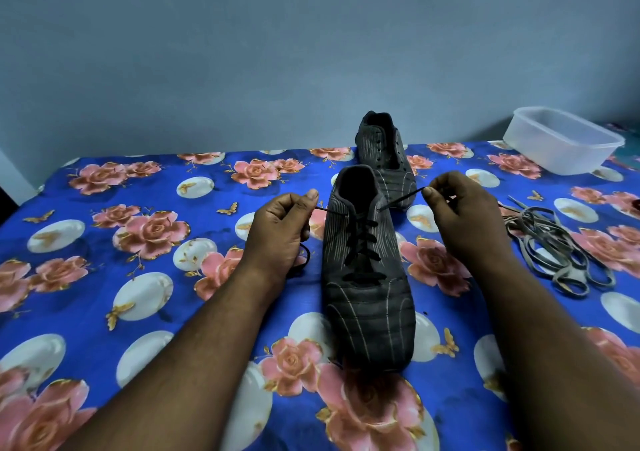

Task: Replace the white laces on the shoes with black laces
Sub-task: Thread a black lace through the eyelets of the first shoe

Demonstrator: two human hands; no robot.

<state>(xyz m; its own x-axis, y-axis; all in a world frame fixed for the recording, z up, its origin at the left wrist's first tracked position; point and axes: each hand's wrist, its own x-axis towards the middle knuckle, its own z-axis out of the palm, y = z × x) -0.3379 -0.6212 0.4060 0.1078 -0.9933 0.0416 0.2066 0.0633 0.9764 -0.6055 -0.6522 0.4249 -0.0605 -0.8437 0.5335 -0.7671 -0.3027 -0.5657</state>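
head view: each hand's grip pinches a black lace (360,239) end beside shoe (367,288)

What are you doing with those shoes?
A person is putting a black lace into the near shoe on the flowered cloth. It already crosses through the eyelets up to the top, and the left hand and right hand each pinch one end, pulled out to the sides. The far shoe behind it shows no lace. The old pale laces lie in a heap to the right, near a plastic tub.
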